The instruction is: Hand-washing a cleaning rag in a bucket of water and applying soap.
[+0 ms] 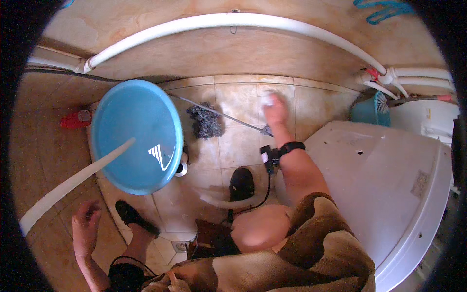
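Stretched out ahead of me, my right hand [276, 109] grips a small white thing [268, 99] against the pale tiles. Blur hides what it is, perhaps a cloth or sponge. A thin grey rod [226, 116] runs from behind the basin to near my right wrist. Beside the rod lies a dark grey shaggy clump [206, 121], possibly a mop head. My left hand [87, 222] hangs at the lower left with loosely curled fingers and nothing visible in it. Above that hand, a large blue plastic basin [136, 109] holds water, and a pale hose [78, 180] reaches over it.
A large white panel or appliance [368, 175] fills the right side. Behind it stand a blue bucket [366, 111] and a brush [382, 103]. White pipes [233, 20] cross the wall. Left of the basin is a red container [74, 119]. My feet in black shoes [241, 184] stand below.
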Demonstrator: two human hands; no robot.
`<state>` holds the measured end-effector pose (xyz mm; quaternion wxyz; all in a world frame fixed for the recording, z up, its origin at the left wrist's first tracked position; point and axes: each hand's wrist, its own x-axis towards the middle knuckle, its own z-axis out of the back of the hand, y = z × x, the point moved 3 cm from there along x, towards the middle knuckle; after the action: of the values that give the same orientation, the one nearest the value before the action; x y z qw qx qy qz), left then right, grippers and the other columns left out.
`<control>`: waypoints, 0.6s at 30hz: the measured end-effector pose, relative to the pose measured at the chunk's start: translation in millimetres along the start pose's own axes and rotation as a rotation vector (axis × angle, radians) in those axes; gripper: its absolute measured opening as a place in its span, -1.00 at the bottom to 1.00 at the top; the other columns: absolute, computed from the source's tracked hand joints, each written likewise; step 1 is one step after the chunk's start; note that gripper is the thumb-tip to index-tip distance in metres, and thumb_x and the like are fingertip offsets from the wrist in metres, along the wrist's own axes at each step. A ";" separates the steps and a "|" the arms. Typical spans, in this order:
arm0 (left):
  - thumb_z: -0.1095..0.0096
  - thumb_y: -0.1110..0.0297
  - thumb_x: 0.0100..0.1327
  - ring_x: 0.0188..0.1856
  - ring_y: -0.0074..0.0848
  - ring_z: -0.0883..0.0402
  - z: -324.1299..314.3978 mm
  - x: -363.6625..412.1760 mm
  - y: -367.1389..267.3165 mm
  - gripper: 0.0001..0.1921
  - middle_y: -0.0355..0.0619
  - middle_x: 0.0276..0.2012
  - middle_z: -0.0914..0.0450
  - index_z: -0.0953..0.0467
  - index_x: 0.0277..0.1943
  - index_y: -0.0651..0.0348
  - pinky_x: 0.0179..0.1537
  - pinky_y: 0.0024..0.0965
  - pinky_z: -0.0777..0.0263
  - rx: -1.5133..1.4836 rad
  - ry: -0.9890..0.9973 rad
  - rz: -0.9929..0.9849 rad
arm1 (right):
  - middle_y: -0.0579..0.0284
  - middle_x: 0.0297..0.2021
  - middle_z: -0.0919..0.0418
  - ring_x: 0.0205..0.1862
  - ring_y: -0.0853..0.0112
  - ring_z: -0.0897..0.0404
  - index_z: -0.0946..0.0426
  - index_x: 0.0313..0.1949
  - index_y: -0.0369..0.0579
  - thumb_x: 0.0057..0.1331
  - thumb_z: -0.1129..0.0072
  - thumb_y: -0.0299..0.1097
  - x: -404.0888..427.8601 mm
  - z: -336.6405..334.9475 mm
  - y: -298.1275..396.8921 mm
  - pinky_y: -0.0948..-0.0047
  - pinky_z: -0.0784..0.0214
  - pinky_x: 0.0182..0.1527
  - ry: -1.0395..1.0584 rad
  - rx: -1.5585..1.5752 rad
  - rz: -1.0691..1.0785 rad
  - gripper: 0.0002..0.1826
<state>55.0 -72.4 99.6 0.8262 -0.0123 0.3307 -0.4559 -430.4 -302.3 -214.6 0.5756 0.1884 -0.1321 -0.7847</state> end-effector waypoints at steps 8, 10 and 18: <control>-0.07 0.48 0.11 -0.27 -0.44 -0.54 9.2 -2.9 1.3 -0.75 -0.03 -0.34 -0.57 -0.46 -0.12 0.27 -0.20 -0.42 -0.38 0.049 -0.121 0.009 | 0.03 -0.19 -0.49 -0.09 0.12 -0.44 -0.49 -0.18 0.03 -0.04 -0.18 -0.39 -20.3 19.3 30.9 0.26 -0.30 -0.03 0.380 -0.078 0.221 -0.66; -0.07 0.48 0.11 -0.28 -0.41 -0.54 11.3 -3.4 -12.9 -0.76 0.00 -0.35 -0.57 -0.45 -0.13 0.28 -0.21 -0.40 -0.38 0.122 0.024 0.039 | 0.01 -0.19 -0.49 -0.10 0.11 -0.44 -0.46 -0.17 -0.02 -0.03 -0.19 -0.38 5.6 27.3 19.7 0.24 -0.30 -0.04 0.185 -0.120 0.039 -0.64; -0.06 0.48 0.12 -0.30 -0.34 -0.54 4.4 2.7 7.2 -0.76 0.01 -0.37 -0.56 -0.45 -0.12 0.29 -0.23 -0.36 -0.38 0.126 -0.048 -0.102 | 0.06 -0.19 -0.47 -0.09 0.16 -0.43 -0.50 -0.22 0.01 -0.05 -0.08 -0.55 -8.1 -23.5 107.4 0.25 -0.30 -0.04 0.177 0.044 0.623 -0.67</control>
<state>63.9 -71.4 99.3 0.8087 0.0120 0.2805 -0.5169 -326.0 -326.9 -188.9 0.7930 0.2190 -0.1498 -0.5483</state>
